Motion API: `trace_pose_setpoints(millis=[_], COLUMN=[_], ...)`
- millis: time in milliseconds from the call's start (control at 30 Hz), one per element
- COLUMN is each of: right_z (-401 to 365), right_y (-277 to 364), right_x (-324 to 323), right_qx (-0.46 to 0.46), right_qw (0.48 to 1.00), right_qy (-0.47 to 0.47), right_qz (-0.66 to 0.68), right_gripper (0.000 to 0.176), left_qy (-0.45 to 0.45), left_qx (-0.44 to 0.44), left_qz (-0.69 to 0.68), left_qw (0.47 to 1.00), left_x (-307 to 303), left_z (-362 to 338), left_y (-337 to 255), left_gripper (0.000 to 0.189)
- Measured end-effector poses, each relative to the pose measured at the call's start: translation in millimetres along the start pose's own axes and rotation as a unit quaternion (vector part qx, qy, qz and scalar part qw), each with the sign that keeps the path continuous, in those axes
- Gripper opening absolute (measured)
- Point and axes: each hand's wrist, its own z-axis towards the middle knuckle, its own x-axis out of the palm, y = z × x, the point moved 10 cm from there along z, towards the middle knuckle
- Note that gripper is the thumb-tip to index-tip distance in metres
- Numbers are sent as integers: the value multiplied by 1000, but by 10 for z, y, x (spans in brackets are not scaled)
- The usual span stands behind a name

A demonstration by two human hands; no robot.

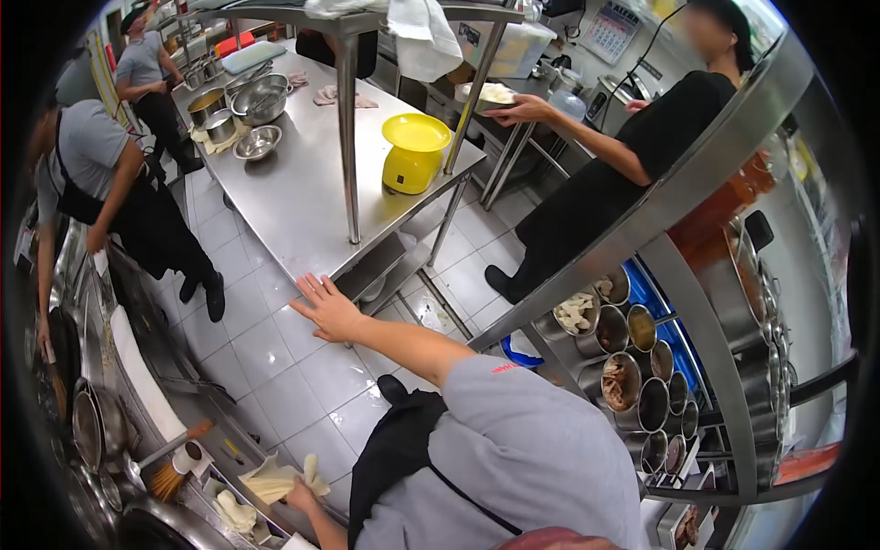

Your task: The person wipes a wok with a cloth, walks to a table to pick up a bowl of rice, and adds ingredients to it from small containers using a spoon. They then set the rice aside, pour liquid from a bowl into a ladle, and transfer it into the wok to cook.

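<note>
My right hand [328,310] is stretched out with its fingers spread and nothing in it, by the near corner of the steel table [302,206]. Low in the view, my left hand [301,496] is closed on a cream cloth [271,480], over the edge of the stove counter. Another pale cloth [236,511] lies in a container just left of that hand. On the steel table stands a yellow scale [411,170] with a round top plate.
Bowls [262,99] and pots stand on the table's far end. One person [632,147] at the right holds a container; a co-worker [110,174] leans over the stove at the left. Several round food containers [621,381] sit behind a steel shelf frame. White floor tiles [275,357] show between.
</note>
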Motion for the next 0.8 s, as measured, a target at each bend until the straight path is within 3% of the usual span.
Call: trace_pose_setpoints(millis=[100,167,200,233,267,333,367,400,467,567,633,733,767,800], right_z=[-499,-1225,-1680,-2093,-2651,-3440,-3980,-4324,-4563,-4394,-4033,-3330,-3168,-2963], right_y=[188,174,186,172,58,-41,-125,-121,-103,-100,-116,78,301,570], right_x=[155,1043,1425,1392,1915,1831,2114,2194,1862,1794,1901,1979,2077,2139], right_qx=[23,125,110,133,173,228,244,218,252,259,312,365,420,466], right_qw=[997,936,932,912,884,847,809,778,744,789,811,819,734,630], right_qy=[70,260,301,347,404,459,518,579,599,544,463,313,304,286], right_qz=[17,204,169,174,158,142,134,112,152,122,177,312,438,552], right_gripper=[70,54,45,43,45,39,43,41,37,42,47,54,57,61], left_qy=[-29,-8,-1,25,48,88,107,125,174,284,265,294,306,286], left_qx=[-7,-25,-35,-43,-53,-77,-89,-98,-135,-229,-217,-98,-48,62], left_qz=[-176,-169,-164,-192,-219,-228,-207,-189,-104,-12,7,-69,-94,-63], left_qw=[984,985,986,980,973,967,968,969,970,931,940,948,946,954], left_x=[20,18,-12,79,225,322,362,379,448,722,859,979,1041,997], left_z=[139,82,19,76,224,210,161,109,-44,-280,-414,-761,-816,-898], left_y=[533,579,587,649,799,984,920,867,943,1244,1167,222,-80,-536], left_gripper=[45,44,44,41,39,37,37,37,42,49,56,74,79,78])
